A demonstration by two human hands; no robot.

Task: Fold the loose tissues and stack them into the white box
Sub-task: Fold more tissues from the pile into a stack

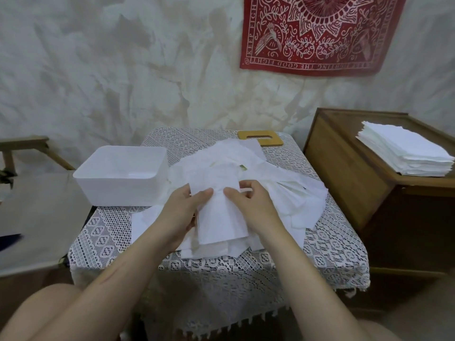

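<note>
Box (118, 190) empty; left hand (187, 210) and right hand (253, 205) pinch one tissue (219, 217) above the pile (295, 193), so folding appears barely begun.

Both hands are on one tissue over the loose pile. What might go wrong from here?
1. The left hand and right hand pinch a tissue lying on the loose pile; sheets beneath may get dragged or folded along.
2. The pile reaches the right edge of the table, so sheets might slide off.
3. The white box sits at the left edge; a nudge could tip it.
</note>
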